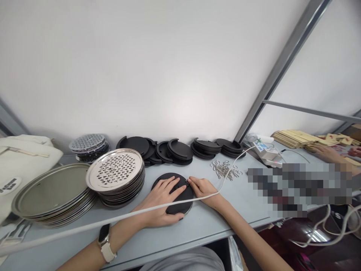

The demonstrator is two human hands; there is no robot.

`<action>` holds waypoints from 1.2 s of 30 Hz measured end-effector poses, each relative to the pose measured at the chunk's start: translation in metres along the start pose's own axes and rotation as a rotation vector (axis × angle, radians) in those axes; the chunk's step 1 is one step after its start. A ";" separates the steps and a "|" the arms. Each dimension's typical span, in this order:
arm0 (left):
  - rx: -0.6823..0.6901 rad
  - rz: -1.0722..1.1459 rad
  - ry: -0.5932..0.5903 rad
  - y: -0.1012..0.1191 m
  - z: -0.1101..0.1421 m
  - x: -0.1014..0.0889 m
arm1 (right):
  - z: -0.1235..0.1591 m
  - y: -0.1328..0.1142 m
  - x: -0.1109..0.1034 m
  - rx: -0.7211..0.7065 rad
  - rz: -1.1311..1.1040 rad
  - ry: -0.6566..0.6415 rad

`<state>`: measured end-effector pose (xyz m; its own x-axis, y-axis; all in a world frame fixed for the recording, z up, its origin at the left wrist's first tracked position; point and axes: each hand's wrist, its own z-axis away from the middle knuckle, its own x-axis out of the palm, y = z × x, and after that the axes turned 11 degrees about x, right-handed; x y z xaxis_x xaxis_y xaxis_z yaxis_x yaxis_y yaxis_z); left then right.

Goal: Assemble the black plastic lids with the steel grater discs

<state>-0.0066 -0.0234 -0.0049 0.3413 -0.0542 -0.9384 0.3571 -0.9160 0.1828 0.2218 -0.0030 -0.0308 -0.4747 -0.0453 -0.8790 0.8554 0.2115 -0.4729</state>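
Observation:
A round black disc (184, 201) lies flat on the grey-blue table in front of me. My left hand (162, 201) rests spread across its top, palm down, covering much of it. At the disc's right edge, the fingertips of my right hand (201, 188) pinch a small metal hook (187, 181), mostly hidden by the fingers. A loose pile of similar wire hooks (225, 170) lies beyond my right hand. Behind the disc, several black round pieces with raised curved rims (180, 149) lean and overlap along the wall.
Stacked perforated metal discs (115, 169) and plain round metal plates (56, 188) stand left, with grey perforated discs (88, 143) behind. A cream bag (25, 158) sits far left. A white cable (113, 217) crosses before my arms. Another person's hand (328, 152) is at right, near yellowish boards (291, 138).

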 end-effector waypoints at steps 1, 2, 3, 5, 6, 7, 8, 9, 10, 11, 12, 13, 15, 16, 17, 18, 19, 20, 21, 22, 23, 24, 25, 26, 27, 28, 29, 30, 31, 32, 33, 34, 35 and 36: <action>0.008 0.006 -0.008 -0.001 0.000 0.000 | 0.000 0.000 0.000 -0.002 0.003 0.003; 0.016 0.012 -0.021 -0.001 0.001 0.000 | 0.000 0.000 0.001 -0.004 0.005 0.004; 0.027 0.018 -0.037 -0.002 0.002 -0.001 | 0.000 0.000 0.001 -0.005 0.007 0.005; 0.050 0.029 -0.065 -0.002 0.003 -0.001 | 0.000 0.001 0.001 -0.007 0.010 0.002; 0.057 0.031 -0.071 -0.002 0.003 -0.002 | 0.000 0.001 0.000 -0.008 0.012 0.001; 0.058 0.031 -0.075 -0.002 0.003 -0.002 | 0.000 0.000 0.000 -0.009 0.014 0.001; 0.052 0.028 -0.075 -0.001 0.003 -0.002 | 0.000 0.000 0.000 -0.009 0.016 0.001; 0.039 0.022 -0.073 -0.001 0.002 -0.002 | 0.000 0.000 0.000 -0.009 0.016 0.001; 0.024 0.013 -0.070 0.000 0.002 -0.002 | 0.000 0.000 0.000 -0.008 0.016 -0.001; 0.013 0.005 -0.071 0.001 0.002 -0.002 | 0.000 0.000 0.000 -0.007 0.014 -0.002; 0.005 -0.002 -0.071 0.001 0.001 -0.001 | 0.000 0.000 -0.001 -0.007 0.012 -0.004; 0.000 -0.007 -0.070 0.001 0.001 0.000 | 0.000 0.000 -0.001 -0.008 0.009 -0.007; -0.005 -0.012 -0.067 0.002 0.001 0.001 | 0.000 0.000 -0.001 -0.012 0.003 -0.010; -0.008 -0.014 -0.066 0.002 0.001 0.001 | 0.000 0.000 -0.002 -0.014 0.002 -0.010; -0.013 -0.016 -0.067 0.002 0.001 0.002 | 0.000 0.000 -0.002 -0.017 0.002 -0.010; -0.018 -0.017 -0.068 0.002 0.002 0.002 | 0.000 0.000 -0.002 -0.019 0.004 -0.009; -0.022 -0.018 -0.071 0.002 0.002 0.002 | 0.000 0.000 -0.002 -0.021 0.007 -0.007; -0.024 -0.018 -0.072 0.002 0.002 0.003 | -0.001 0.000 -0.002 -0.022 0.010 -0.007; -0.025 -0.016 -0.071 0.002 0.002 0.003 | -0.001 0.000 -0.002 -0.022 0.014 -0.007; -0.024 -0.013 -0.067 0.002 0.002 0.003 | -0.001 0.000 -0.002 -0.022 0.018 -0.007; -0.022 -0.009 -0.061 0.002 0.002 0.002 | -0.001 0.000 -0.002 -0.023 0.022 -0.008; -0.019 -0.004 -0.055 0.002 0.002 0.002 | -0.001 0.000 -0.001 -0.024 0.026 -0.008; -0.016 0.000 -0.048 0.002 0.002 0.002 | -0.001 0.000 -0.001 -0.027 0.030 -0.009; -0.014 0.003 -0.044 0.002 0.002 0.002 | 0.000 0.000 -0.001 -0.030 0.036 -0.010; -0.013 0.003 -0.042 0.001 0.002 0.003 | 0.000 0.001 0.000 -0.033 0.042 -0.008; -0.013 0.001 -0.042 0.001 0.002 0.003 | 0.000 0.001 0.000 -0.038 0.047 -0.007; -0.014 -0.001 -0.042 0.001 0.002 0.003 | 0.000 0.001 0.000 -0.042 0.050 -0.006; -0.014 -0.002 -0.042 0.001 0.003 0.004 | 0.000 0.002 0.000 -0.044 0.051 -0.004; -0.014 -0.003 -0.040 0.000 0.003 0.004 | 0.000 0.002 0.000 -0.046 0.051 -0.004; -0.012 -0.001 -0.038 0.000 0.003 0.005 | 0.000 0.002 0.000 -0.047 0.051 -0.007; -0.009 0.000 -0.035 0.000 0.003 0.005 | 0.000 0.002 0.000 -0.049 0.053 -0.011; -0.007 0.001 -0.032 0.000 0.004 0.005 | -0.001 0.002 0.000 -0.052 0.057 -0.015; -0.005 0.001 -0.030 0.000 0.004 0.005 | -0.001 0.002 0.000 -0.057 0.064 -0.016; -0.004 0.001 -0.029 0.000 0.004 0.005 | -0.001 0.003 0.000 -0.065 0.072 -0.017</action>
<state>-0.0080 -0.0251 -0.0110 0.3159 -0.0668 -0.9464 0.3599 -0.9145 0.1847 0.2240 -0.0015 -0.0323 -0.4084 -0.0437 -0.9118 0.8717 0.2778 -0.4037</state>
